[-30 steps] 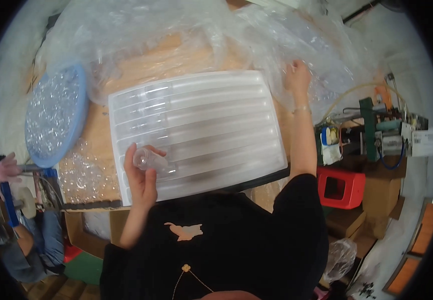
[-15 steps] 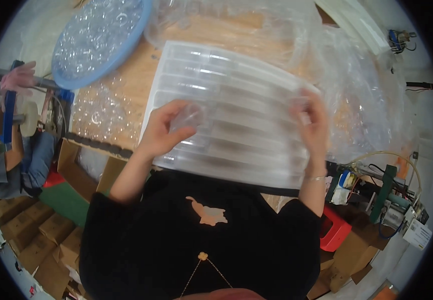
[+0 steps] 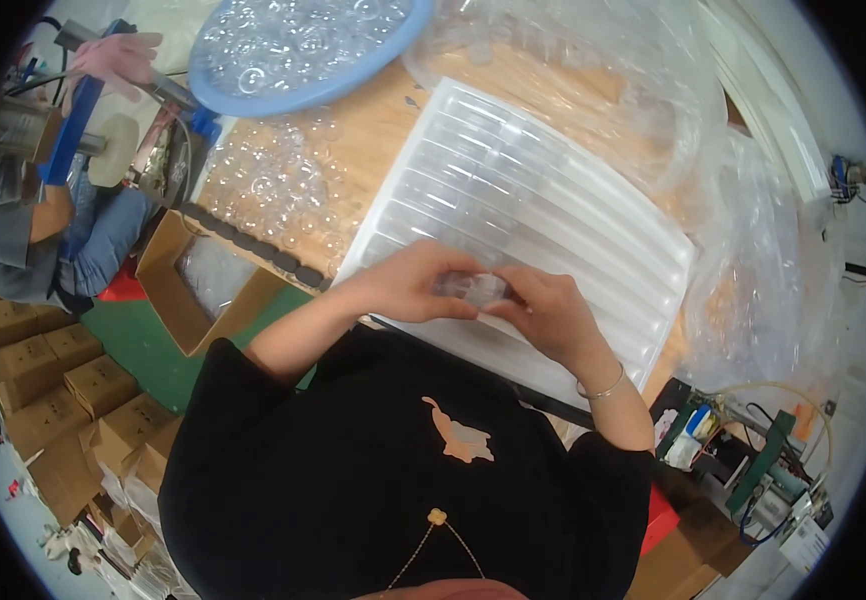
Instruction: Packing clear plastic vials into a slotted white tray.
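Note:
A small clear plastic container (image 3: 471, 289) is held between my two hands over the white ribbed tray (image 3: 593, 235). My left hand (image 3: 421, 282) is closed around its left side. At the other end, my right hand (image 3: 543, 305) pinches with thumb and fingers; whether a separate small clear piece is there I cannot make out. Clear plastic pieces (image 3: 493, 140) lie in the far left part of the tray's grooves.
Left of the tray, clear round plastic pieces (image 3: 278, 180) are spread on the wooden table. A blue basin (image 3: 328, 98) beyond is full of them. Clear plastic bags (image 3: 753, 260) lie at the right. A co-worker (image 3: 28, 235) sits at far left near an open cardboard box (image 3: 168, 305).
My hands were apart over the tray, the left holding the clear container. They have come together at the container near the tray's front. The view has also shifted.

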`<move>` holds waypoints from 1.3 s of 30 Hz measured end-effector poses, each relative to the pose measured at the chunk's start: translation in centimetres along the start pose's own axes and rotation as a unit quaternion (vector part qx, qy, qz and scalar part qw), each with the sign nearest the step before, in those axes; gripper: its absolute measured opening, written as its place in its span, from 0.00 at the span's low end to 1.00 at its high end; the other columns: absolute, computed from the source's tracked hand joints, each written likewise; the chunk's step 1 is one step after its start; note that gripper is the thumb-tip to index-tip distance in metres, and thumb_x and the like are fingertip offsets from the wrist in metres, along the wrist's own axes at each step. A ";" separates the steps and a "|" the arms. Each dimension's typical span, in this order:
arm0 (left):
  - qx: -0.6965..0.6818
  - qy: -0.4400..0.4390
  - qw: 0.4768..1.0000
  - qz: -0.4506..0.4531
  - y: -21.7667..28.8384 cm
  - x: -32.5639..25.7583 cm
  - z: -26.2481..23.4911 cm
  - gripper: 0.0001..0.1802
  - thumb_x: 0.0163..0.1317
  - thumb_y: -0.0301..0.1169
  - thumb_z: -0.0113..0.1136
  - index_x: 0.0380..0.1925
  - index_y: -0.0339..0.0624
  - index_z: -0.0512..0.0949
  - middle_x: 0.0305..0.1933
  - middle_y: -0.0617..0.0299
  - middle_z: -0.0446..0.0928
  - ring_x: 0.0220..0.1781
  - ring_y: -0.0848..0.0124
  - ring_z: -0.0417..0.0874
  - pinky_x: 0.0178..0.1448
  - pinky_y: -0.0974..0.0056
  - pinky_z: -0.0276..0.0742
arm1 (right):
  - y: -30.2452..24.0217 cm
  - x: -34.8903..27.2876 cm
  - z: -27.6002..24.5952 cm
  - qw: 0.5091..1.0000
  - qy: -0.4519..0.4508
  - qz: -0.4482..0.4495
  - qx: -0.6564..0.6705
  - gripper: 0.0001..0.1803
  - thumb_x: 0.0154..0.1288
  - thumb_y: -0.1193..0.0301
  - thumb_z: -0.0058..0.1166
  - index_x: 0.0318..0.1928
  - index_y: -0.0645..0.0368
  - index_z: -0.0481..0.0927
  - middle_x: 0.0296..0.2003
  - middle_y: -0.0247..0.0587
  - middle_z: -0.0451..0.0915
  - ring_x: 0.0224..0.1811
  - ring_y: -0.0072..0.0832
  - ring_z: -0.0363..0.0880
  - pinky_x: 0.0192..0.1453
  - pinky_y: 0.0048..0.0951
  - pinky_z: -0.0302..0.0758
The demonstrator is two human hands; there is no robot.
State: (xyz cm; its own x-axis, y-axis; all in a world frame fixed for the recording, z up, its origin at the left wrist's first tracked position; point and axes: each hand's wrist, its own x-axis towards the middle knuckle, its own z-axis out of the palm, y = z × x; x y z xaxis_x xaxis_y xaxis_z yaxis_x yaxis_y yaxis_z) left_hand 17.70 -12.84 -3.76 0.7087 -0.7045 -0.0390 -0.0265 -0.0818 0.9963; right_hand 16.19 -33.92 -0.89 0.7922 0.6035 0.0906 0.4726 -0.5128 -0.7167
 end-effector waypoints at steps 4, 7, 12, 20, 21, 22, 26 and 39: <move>0.141 0.050 0.987 0.063 2.4 0.0 -0.2 0.24 0.43 0.26 0.67 0.43 0.35 0.74 0.33 0.51 0.74 0.37 0.53 0.76 0.40 0.62 0.71 | -0.4 0.1 0.3 0.980 0.141 -0.140 -0.029 0.27 0.47 0.64 0.65 0.47 0.65 0.72 0.26 0.42 0.74 0.22 0.34 0.73 0.24 0.28 0.70; 0.234 0.151 0.951 0.137 2.4 0.4 0.1 0.23 0.40 0.30 0.68 0.41 0.40 0.74 0.35 0.54 0.74 0.40 0.56 0.75 0.42 0.61 0.69 | -0.9 0.3 1.2 0.984 0.173 -0.024 0.028 0.22 0.49 0.71 0.63 0.46 0.62 0.73 0.23 0.39 0.73 0.20 0.27 0.70 0.25 0.25 0.69; 0.394 0.208 0.864 0.234 -0.1 2.3 -1.7 0.28 0.40 0.32 0.69 0.45 0.41 0.73 0.42 0.54 0.74 0.44 0.55 0.73 0.46 0.56 0.66 | 1.5 1.9 0.2 0.985 0.170 0.024 0.019 0.18 0.51 0.75 0.59 0.46 0.58 0.74 0.21 0.37 0.71 0.20 0.24 0.68 0.26 0.23 0.67; 0.620 0.425 0.654 -0.086 -5.2 0.4 -9.5 0.28 0.48 0.43 0.61 0.46 0.38 0.72 0.52 0.53 0.70 0.54 0.56 0.67 0.53 0.46 0.57 | 12.9 1.5 -5.3 0.930 0.236 0.226 -0.167 0.18 0.63 0.63 0.47 0.48 0.62 0.70 0.31 0.49 0.75 0.38 0.43 0.73 0.42 0.39 0.69; 0.632 0.413 0.643 -0.129 -6.1 0.4 -9.9 0.27 0.48 0.42 0.61 0.46 0.38 0.73 0.52 0.55 0.70 0.55 0.56 0.66 0.53 0.44 0.56 | 13.0 1.4 -4.8 0.929 0.240 0.224 -0.168 0.18 0.63 0.63 0.47 0.48 0.62 0.70 0.31 0.49 0.75 0.38 0.43 0.73 0.42 0.39 0.69; 0.643 0.402 0.635 -0.149 -7.0 0.3 -10.0 0.25 0.48 0.41 0.62 0.44 0.39 0.74 0.52 0.59 0.71 0.55 0.58 0.66 0.51 0.44 0.55 | 13.1 1.3 -4.3 0.907 0.284 0.167 -0.262 0.19 0.62 0.62 0.48 0.49 0.62 0.69 0.31 0.49 0.75 0.38 0.44 0.72 0.43 0.39 0.69; 0.630 0.434 0.628 -0.140 -7.4 0.2 -9.7 0.22 0.48 0.39 0.62 0.42 0.40 0.75 0.51 0.63 0.71 0.55 0.61 0.67 0.49 0.47 0.55 | 13.7 1.5 -4.0 0.900 0.297 0.171 -0.270 0.18 0.59 0.61 0.51 0.41 0.63 0.74 0.29 0.47 0.75 0.35 0.44 0.72 0.40 0.39 0.69; 0.534 0.454 0.707 0.097 -7.4 1.8 -9.8 0.07 0.48 0.21 0.53 0.30 0.39 0.74 0.28 0.54 0.73 0.34 0.57 0.71 0.39 0.56 0.65 | 13.7 23.9 -1.4 0.921 0.189 0.234 -0.246 0.21 0.49 0.55 0.58 0.38 0.57 0.81 0.37 0.49 0.79 0.41 0.42 0.78 0.43 0.39 0.74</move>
State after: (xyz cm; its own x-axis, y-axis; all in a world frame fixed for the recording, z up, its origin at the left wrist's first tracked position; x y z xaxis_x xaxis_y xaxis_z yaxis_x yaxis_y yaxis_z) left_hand 26.08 -6.63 -10.48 0.7659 -0.0735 0.6388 -0.3594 -0.8726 0.3306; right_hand 42.07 -27.36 -7.58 0.9875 0.0374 0.1529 0.0891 -0.9335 -0.3472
